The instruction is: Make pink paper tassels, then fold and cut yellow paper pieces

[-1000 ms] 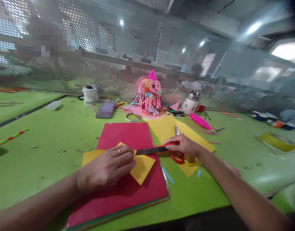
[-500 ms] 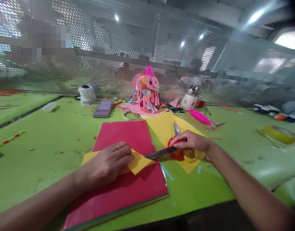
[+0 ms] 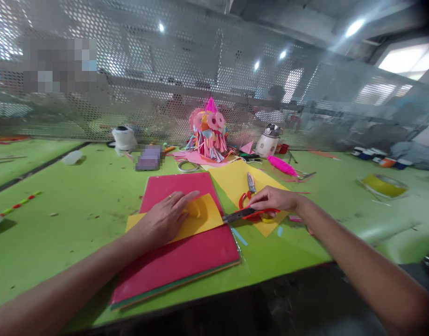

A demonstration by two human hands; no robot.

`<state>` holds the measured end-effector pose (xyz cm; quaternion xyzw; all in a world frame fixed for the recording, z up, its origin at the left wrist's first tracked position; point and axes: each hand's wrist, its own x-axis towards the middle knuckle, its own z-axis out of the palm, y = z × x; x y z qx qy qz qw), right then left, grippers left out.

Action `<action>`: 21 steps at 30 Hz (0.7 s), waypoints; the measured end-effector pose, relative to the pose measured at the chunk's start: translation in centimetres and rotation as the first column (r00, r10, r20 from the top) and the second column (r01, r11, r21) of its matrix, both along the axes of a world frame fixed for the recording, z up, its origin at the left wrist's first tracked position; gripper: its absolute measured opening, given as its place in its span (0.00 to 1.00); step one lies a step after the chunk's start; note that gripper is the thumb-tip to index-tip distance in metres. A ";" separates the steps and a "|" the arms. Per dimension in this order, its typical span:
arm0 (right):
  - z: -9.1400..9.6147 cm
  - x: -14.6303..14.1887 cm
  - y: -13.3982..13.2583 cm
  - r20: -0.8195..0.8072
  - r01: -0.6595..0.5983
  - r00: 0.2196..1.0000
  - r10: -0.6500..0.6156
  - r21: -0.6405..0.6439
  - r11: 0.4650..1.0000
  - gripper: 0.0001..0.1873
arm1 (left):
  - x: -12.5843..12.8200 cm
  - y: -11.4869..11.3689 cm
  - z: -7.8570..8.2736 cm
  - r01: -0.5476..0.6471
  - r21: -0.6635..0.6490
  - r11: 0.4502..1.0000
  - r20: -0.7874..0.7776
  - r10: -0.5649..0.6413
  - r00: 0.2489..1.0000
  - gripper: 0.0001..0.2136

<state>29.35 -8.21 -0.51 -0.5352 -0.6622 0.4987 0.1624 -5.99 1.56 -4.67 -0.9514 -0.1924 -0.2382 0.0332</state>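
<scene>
We see a yellow paper strip lying across a red sheet-topped stack, directly beneath the fingers of the left hand. Those fingers are laid out over the strip with the index finger stretched forward, pressing from above rather than gripping; how the thumb bears on the paper we cannot tell. The strip shows on both sides of this hand, its right end running past the fingertips to the stack's edge. There we find the tip of a dark blade at the strip's end, though we cannot tell whether they touch. The right hand has its fingers drawn together around the blade's red handle, pinching it from above, well apart from the left fingers. Close by, we see scissors on a larger yellow sheet, and a narrow blue slip beside the stack. Farther out on the green table stand a fringed pink paper figure and a white container, with a bright pink bundle near them.
</scene>
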 end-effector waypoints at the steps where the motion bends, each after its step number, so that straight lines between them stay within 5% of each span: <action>1: 0.1 -0.1 0.0 0.027 -0.008 1.000 0.007 0.016 1.000 0.25 | 0.0 0.0 0.0 -0.001 -0.012 1.000 -0.006 0.001 1.000 0.23; 8: 0.5 -1.8 -0.7 0.266 -0.084 0.964 0.013 0.256 0.963 0.20 | 0.1 0.3 0.3 0.085 0.106 0.991 -0.013 -0.084 0.996 0.19; 12: 0.1 -2.3 -1.3 0.294 -0.097 0.956 -0.018 0.373 0.923 0.19 | 0.1 0.8 0.2 0.254 0.010 0.967 -0.108 -0.252 0.962 0.16; 21: -1.8 -2.4 -2.9 0.271 -0.066 0.957 -0.101 0.543 0.837 0.22 | 0.4 1.1 0.3 0.301 -0.084 0.950 -0.009 -0.302 0.953 0.16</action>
